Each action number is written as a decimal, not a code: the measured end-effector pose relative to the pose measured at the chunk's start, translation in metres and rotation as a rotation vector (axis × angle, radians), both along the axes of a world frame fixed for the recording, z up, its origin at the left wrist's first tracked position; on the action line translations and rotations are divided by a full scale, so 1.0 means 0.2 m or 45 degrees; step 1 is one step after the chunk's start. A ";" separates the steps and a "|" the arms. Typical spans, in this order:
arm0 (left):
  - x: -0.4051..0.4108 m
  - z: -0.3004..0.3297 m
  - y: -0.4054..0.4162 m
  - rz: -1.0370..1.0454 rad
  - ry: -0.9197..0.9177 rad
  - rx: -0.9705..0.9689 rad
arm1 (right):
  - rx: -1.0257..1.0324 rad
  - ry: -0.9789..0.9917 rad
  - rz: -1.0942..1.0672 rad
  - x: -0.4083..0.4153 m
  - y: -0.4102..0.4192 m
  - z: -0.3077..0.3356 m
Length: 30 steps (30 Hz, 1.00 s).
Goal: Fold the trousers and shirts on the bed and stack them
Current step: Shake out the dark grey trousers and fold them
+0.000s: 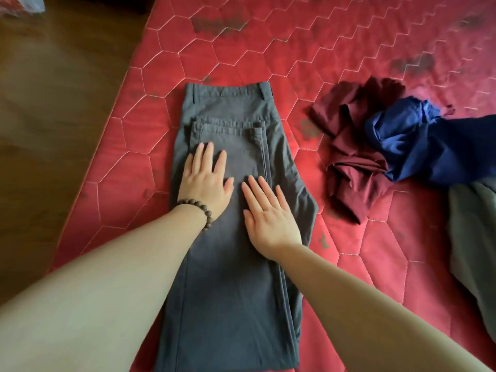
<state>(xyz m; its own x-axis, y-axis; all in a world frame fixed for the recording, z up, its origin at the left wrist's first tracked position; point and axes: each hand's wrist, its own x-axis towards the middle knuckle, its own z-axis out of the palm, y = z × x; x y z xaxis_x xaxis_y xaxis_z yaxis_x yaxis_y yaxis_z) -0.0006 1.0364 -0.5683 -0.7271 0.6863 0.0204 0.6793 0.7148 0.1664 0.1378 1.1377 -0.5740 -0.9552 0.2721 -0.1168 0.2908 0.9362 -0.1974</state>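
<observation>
At the far left a brown floor runs beside the bed, a red quilted mattress. On it, near its left edge, the grey trousers lie flat, already folded leg over leg, waistband away from the person and hems doubled back up toward it. Their long axis runs straight from the person outward.

The left hand, a beaded bracelet on its wrist, rests palm down on the left half of the trousers, fingers straight and spread, gripping nothing. The right hand lies just beside it on the right half, likewise flat and holding nothing, set slightly nearer the person.

Both hands press at about mid-length, so the cloth appears to be in the smoothing step. The next fold would likely bring the near end up along that long axis; either hand is equally placed.

Further right, well apart from the trousers, a maroon shirt and a blue garment lie crumpled and touching, with an olive garment at the right edge, all unfolded.
</observation>
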 end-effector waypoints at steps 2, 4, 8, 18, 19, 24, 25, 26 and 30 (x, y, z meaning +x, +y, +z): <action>0.01 -0.06 -0.03 -0.001 0.041 -0.055 | 0.022 0.006 0.032 0.03 0.03 -0.02; 0.01 -0.06 -0.04 0.002 0.048 -0.057 | 0.105 -0.027 0.031 0.06 0.12 -0.01; 0.00 -0.05 -0.03 0.034 0.009 -0.091 | 0.270 -0.182 -0.349 0.12 0.30 0.03; -0.01 -0.06 -0.03 0.041 -0.040 -0.085 | 0.106 -0.038 0.426 -0.52 0.32 0.04; -0.01 -0.06 -0.03 0.041 -0.045 -0.092 | 0.213 -0.091 0.363 -0.57 0.39 0.02; -0.02 -0.05 -0.02 0.032 -0.086 -0.148 | 0.326 0.060 -0.258 -0.75 0.73 0.07; -0.02 -0.04 -0.02 0.033 -0.096 -0.149 | 0.294 0.159 -0.064 -0.79 0.68 0.08; -0.02 -0.03 -0.02 0.035 -0.110 -0.152 | 0.235 0.218 0.226 -0.84 0.59 0.08; -0.02 -0.02 -0.02 0.046 -0.144 -0.169 | 0.123 -0.098 0.968 -0.97 0.36 0.04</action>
<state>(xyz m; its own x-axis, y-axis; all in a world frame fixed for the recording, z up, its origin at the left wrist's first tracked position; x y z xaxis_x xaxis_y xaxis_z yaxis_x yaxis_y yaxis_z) -0.0054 1.0331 -0.5729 -0.7437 0.6509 -0.1524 0.6351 0.7591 0.1428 -0.0562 1.2090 -0.5668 -0.8737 -0.4436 -0.1998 -0.4299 0.8962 -0.1095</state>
